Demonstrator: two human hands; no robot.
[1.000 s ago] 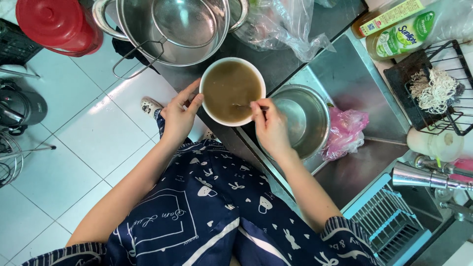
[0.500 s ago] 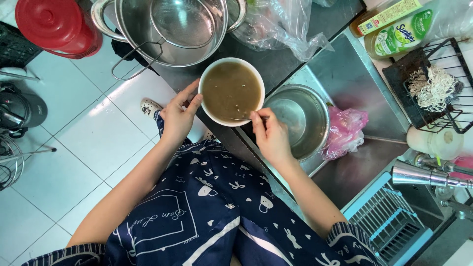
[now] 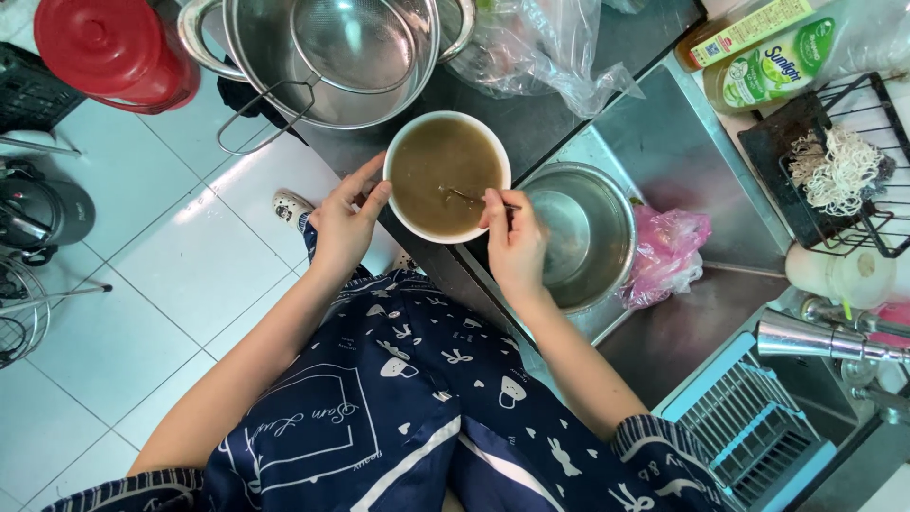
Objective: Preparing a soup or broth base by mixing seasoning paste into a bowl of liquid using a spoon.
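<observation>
Right fingers point(image 3: 495, 204) pinching spoon point(image 3: 462, 196), left steadying bowl point(image 3: 406, 220)

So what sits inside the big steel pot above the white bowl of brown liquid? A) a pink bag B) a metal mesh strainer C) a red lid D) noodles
B: a metal mesh strainer rests inside the big steel pot, handle over the rim.

Both our bare forearms reach forward from the dark patterned sleeves, elbows bent. Our left hand point(image 3: 343, 223) is cupped, fingers spread and extended. Our right hand point(image 3: 513, 242) is curled, fingertips pinched together, wrist straight.
</observation>
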